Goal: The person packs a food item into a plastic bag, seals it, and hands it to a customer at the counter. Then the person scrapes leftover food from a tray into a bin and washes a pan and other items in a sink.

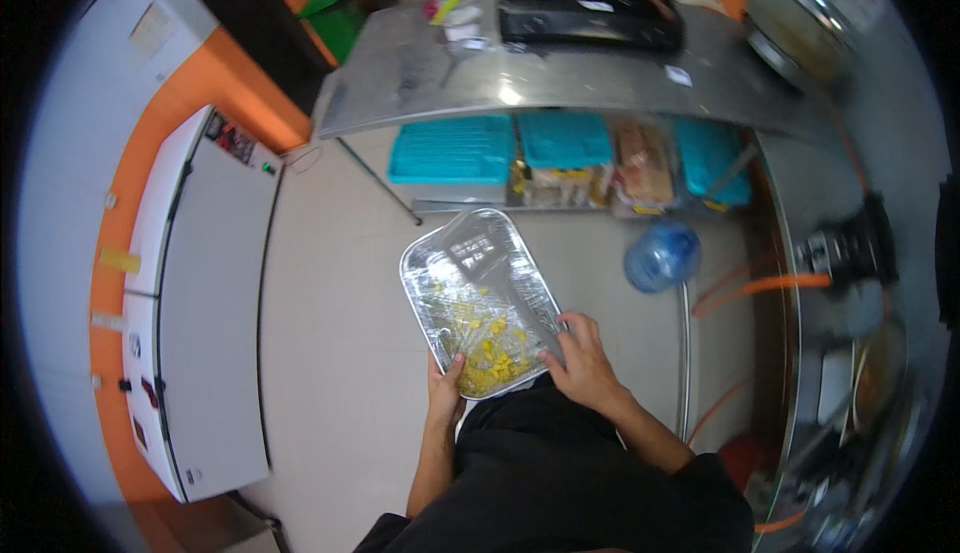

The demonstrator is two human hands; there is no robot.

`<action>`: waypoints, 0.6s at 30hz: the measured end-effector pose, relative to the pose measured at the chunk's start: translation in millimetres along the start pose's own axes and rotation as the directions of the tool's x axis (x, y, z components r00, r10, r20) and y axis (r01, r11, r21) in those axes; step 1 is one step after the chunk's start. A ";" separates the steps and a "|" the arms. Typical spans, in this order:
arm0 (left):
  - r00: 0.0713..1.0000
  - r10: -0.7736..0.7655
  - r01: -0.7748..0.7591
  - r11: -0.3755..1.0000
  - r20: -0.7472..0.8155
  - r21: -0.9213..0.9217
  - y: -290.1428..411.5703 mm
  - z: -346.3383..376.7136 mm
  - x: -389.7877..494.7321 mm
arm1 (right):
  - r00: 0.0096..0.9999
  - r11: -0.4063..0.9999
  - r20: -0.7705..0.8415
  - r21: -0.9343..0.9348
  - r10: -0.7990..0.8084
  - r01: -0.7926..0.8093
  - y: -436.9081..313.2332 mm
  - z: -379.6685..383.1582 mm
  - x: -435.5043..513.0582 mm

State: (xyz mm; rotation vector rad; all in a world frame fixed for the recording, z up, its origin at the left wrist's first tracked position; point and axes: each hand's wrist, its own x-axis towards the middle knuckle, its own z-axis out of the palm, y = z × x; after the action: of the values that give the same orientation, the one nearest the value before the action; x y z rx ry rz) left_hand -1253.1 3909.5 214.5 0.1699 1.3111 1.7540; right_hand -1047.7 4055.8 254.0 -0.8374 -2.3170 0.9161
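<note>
A rectangular metal tray [417, 253] is held tilted in front of my body. Yellow food pieces [495, 358] lie mostly in its near end, and shiny clear film seems to stretch over it. My left hand [448, 392] grips the near left edge, thumb on top. A grey slotted spatula [517, 302] lies along the tray, its slotted head towards the far end. With thumb and fingers at the handle's near end and the tray's right rim, my right hand [583, 362] closes on both.
Ahead stands a steel table [442, 95] bearing a black gas stove [585, 17]. Teal-lidded bins [454, 149] sit on its lower shelf. A blue water jug [661, 257] is on the floor. A white freezer [217, 313] stands left, a cluttered steel counter [817, 433] right.
</note>
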 end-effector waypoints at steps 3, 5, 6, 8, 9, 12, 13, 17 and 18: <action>0.954 0.124 -0.155 0.984 -0.273 -0.093 30.6 1.0 28.0 | 0.949 0.974 0.239 -0.046 -0.207 0.224 -21.0 16.5 84.8; 0.914 0.142 -0.211 0.966 -0.381 -0.147 50.5 -8.0 45.8 | 0.889 0.965 0.385 0.017 -0.247 0.261 -30.3 34.0 141.9; 0.892 0.167 -0.254 0.954 -0.421 -0.161 59.9 -15.2 54.8 | 0.854 0.952 0.426 0.072 -0.299 0.297 -33.4 45.5 171.1; 0.832 0.227 -0.351 0.922 -0.506 -0.163 75.0 -34.4 72.3 | 0.760 0.919 0.520 0.168 -0.389 0.356 -42.6 73.9 219.3; 0.812 0.241 -0.382 0.908 -0.532 -0.171 86.0 -45.1 88.3 | 0.737 0.900 0.519 0.203 -0.433 0.385 -47.5 90.6 247.0; 0.762 0.275 -0.455 0.872 -0.587 -0.182 126.2 -90.5 136.4 | 0.675 0.851 0.519 0.300 -0.525 0.432 -68.5 151.8 322.9; 0.748 0.267 -0.451 0.876 -0.607 -0.170 144.7 -107.0 156.0 | 0.665 0.841 0.516 0.323 -0.540 0.433 -79.8 172.1 346.6; 0.733 0.315 -0.480 0.868 -0.603 -0.129 244.1 -172.0 235.2 | 0.704 0.876 0.530 0.366 -0.473 0.313 -137.2 238.7 442.3; 0.745 0.302 -0.443 0.890 -0.594 -0.103 271.4 -186.8 255.0 | 0.735 0.900 0.534 0.355 -0.418 0.254 -150.7 251.6 467.5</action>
State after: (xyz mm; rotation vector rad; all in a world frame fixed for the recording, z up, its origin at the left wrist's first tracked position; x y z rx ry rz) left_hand -1664.5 3958.2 258.8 -0.2709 1.5336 2.4235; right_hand -1580.8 4188.3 307.3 0.0321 -2.6488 1.4249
